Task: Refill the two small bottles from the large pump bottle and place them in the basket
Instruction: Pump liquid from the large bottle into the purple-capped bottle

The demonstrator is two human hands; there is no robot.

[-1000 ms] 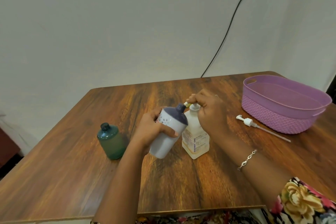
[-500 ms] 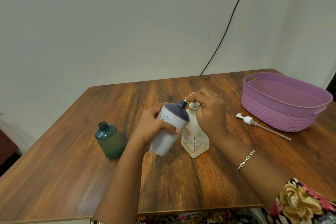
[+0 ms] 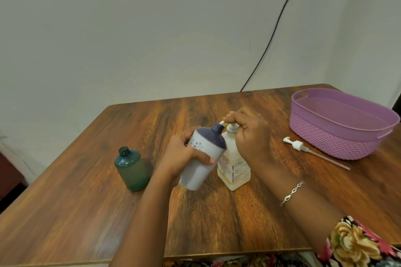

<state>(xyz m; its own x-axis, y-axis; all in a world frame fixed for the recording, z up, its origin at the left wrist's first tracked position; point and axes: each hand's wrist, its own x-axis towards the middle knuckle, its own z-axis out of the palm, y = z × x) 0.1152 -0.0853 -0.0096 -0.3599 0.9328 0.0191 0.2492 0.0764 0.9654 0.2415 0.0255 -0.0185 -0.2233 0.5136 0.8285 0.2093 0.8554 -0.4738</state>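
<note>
My left hand (image 3: 184,154) grips a white small bottle (image 3: 202,165) with a dark blue shoulder and holds it tilted, its open neck up against the pump nozzle. The large pump bottle (image 3: 235,169), pale and labelled, stands on the table just right of it. My right hand (image 3: 249,134) rests curled over the pump head, with the white nozzle tip showing at the small bottle's neck. A green small bottle (image 3: 131,168) stands uncapped to the left. The purple basket (image 3: 338,136) sits at the far right.
A loose white pump with a long dip tube (image 3: 303,149) lies on the wooden table (image 3: 86,212) in front of the basket. A black cable (image 3: 271,37) runs down the wall behind the table.
Both hands and the white bottle stay at the pump. The view has shifted slightly; the bottles have not changed place.
</note>
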